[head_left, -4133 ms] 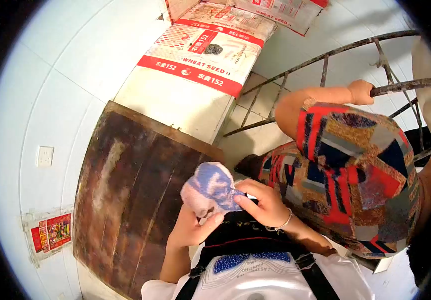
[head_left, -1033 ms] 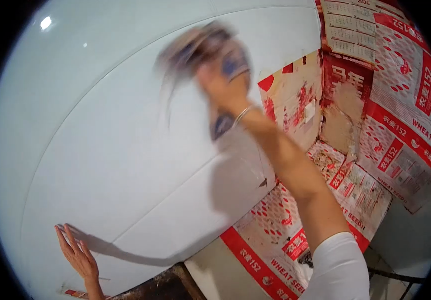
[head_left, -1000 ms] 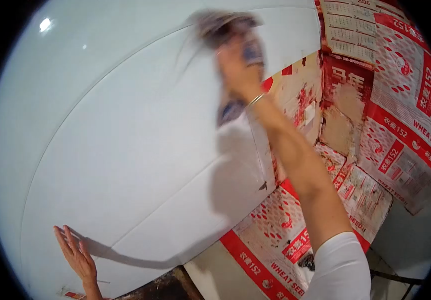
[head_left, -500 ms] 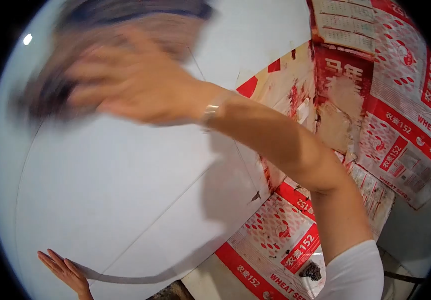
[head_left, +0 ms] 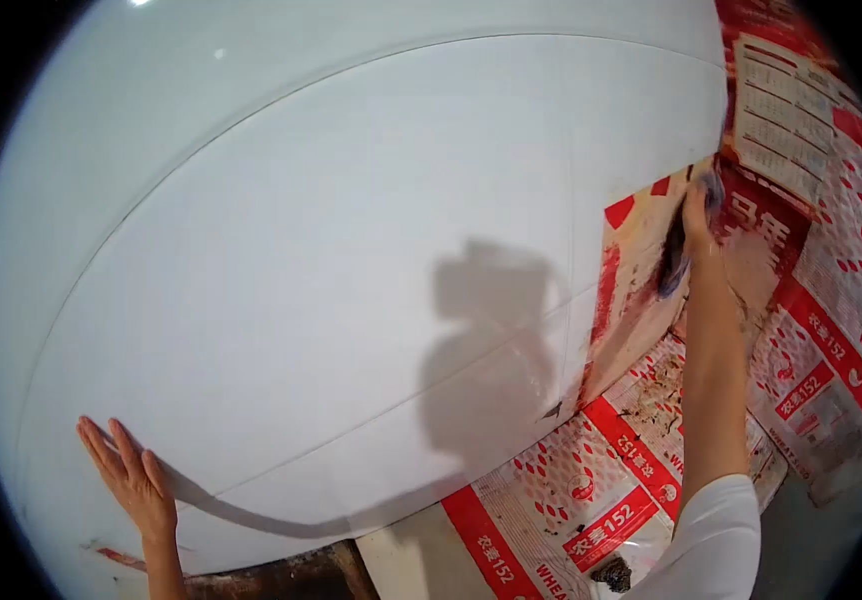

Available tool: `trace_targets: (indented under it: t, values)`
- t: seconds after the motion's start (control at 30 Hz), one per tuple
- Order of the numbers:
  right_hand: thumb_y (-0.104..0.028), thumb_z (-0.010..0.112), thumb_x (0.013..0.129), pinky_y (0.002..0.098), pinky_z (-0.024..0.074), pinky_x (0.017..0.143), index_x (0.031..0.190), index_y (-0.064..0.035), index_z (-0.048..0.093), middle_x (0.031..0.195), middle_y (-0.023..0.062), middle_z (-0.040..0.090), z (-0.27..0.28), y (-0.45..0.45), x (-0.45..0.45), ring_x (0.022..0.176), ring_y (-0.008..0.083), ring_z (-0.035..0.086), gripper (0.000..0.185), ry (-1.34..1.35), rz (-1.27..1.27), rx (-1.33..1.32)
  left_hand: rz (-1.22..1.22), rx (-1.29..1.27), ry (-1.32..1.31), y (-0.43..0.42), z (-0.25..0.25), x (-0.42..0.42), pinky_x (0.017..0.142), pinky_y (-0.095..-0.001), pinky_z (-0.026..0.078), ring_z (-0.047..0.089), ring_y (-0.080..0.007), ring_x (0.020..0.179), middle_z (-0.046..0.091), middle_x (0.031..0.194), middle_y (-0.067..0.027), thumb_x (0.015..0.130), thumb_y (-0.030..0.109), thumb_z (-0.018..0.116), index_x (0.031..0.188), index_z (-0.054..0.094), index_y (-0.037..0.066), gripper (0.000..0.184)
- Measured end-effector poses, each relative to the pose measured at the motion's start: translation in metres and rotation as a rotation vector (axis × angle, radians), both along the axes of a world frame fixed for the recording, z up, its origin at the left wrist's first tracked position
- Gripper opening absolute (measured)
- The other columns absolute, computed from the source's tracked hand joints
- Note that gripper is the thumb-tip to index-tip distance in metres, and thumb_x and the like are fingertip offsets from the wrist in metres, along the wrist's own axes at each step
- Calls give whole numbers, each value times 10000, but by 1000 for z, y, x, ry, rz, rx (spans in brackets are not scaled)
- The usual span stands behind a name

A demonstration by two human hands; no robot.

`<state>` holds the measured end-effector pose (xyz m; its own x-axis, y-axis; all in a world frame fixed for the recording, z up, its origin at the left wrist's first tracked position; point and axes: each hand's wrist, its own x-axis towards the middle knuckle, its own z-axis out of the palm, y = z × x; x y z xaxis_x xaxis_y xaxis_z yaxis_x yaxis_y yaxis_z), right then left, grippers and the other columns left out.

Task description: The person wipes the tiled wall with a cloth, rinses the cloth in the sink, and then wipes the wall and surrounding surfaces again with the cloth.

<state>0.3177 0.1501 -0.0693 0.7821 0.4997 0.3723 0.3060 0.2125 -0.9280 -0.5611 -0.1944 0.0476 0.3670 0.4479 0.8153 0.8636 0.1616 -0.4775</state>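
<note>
My left hand rests against the white wall surface at the lower left, its fingers stretched out and holding nothing. At the far right, my right hand grips a dark, purplish cloth. The cloth lies against the stained red-and-cream paper beside the white surface. The hand and arm cover part of the cloth, and most of the fingers are hidden.
Red-and-white wheat seed sacks cover the right side and lower corner. A printed calendar sheet hangs at the upper right. A dark crumpled lump lies on the lower sack. A brown wooden edge shows at the bottom.
My right hand has swept with the cloth from the upper left over to the papered part at right. My left hand stays on the white surface; the view has shifted.
</note>
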Motion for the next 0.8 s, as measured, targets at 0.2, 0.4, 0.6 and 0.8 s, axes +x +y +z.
trace_targets:
  t: [0.2, 0.4, 0.6, 0.8]
  values:
    - [-457, 298, 971, 376, 203, 1109, 1434, -52, 293, 1485, 161, 265, 13, -66, -97, 1348, 296, 287, 615, 165, 207, 55, -23, 2, 1, -1, 5, 8, 1123, -491, 196, 154, -403, 1402, 158, 1524, -197, 988, 261, 378, 1443, 343, 116, 479]
    - [-392, 365, 984, 404, 282, 1062, 1253, 55, 467, 1304, 226, 452, 67, -128, -265, 1182, 370, 417, 531, -686, -61, 208, -82, 30, 65, 5, 6, 10, 1126, -485, 200, 163, -398, 1397, 168, 1522, -181, 1001, 303, 351, 1451, 329, 143, 478]
    - [-334, 536, 861, 577, 230, 1056, 1062, -50, 583, 1271, 211, 470, -96, -210, -383, 1251, 390, 383, 351, -1548, 413, 215, -136, 73, 88, 9, 5, 10, 1126, -473, 216, 185, -401, 1388, 174, 1519, -177, 1006, 358, 340, 1444, 349, 186, 471]
    - [-360, 544, 829, 489, 466, 861, 1238, -18, 504, 1167, 272, 556, -252, -230, -321, 1043, 444, 545, 535, -1354, 688, -691, -118, 66, 98, 6, 3, 2, 1121, -481, 222, 194, -407, 1382, 216, 1497, -204, 1001, 349, 366, 1438, 363, 196, 463]
